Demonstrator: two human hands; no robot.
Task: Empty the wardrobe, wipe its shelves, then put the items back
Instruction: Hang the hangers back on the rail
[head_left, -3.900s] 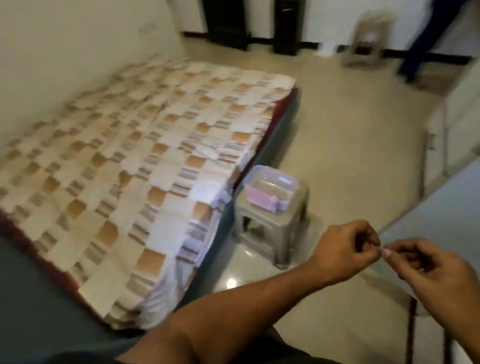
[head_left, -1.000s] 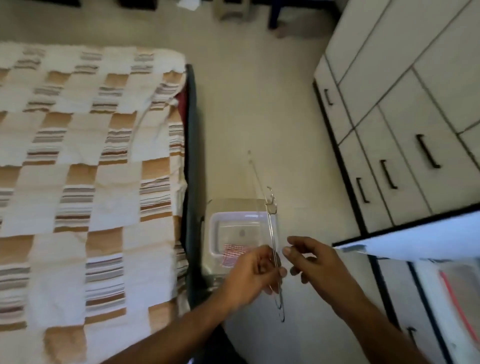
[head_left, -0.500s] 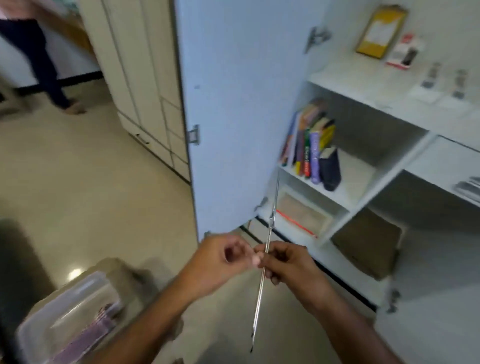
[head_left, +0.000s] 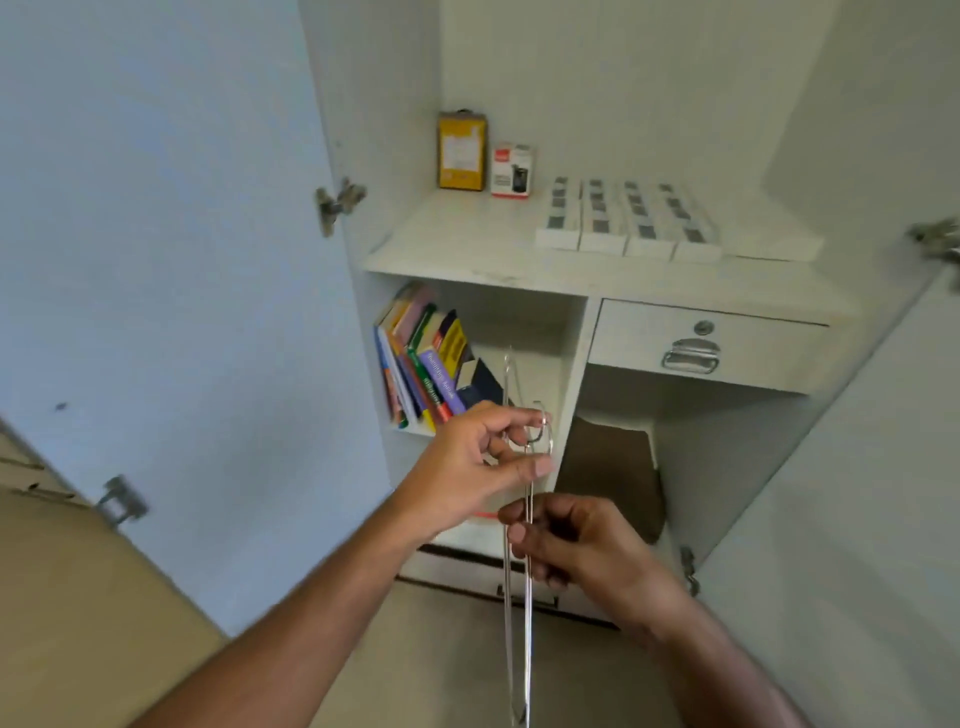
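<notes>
- Here, nearest to us, we hold a thin metal hanger (head_left: 517, 597) edge-on in front of the open wardrobe (head_left: 582, 270); our right hand (head_left: 576, 551) pinches its two wires low down, fingers curled round them.
- Our left hand (head_left: 478, 462) pinches the hook end between thumb and fingertips, just above the right hand. The wire is slim and shiny, so we judge it could twist or slip out of so light a pinch, and the long lower end could swing against the left door (head_left: 156, 260).
- Just beyond our hands, the books (head_left: 423, 364) lean in the lower left compartment. If we push the hanger's upper tip forward carelessly, it could catch them and tip the leaning row over.
- Beside that compartment lies a brown folded cloth (head_left: 613, 467), under the drawer (head_left: 701, 343). The hook could snag the fabric if we lower it there.
- Farther back, on the upper shelf (head_left: 457, 249), a yellow box (head_left: 462, 150) and a small white and red box (head_left: 513, 170) stand against the back wall, with rows of small white boxes (head_left: 628, 221) to their right. The view is blurred, so we cannot read what they are.
- We see no rail in view; where the hanger belongs we cannot tell, and hanging it blind risks dropping it onto those boxes.
</notes>
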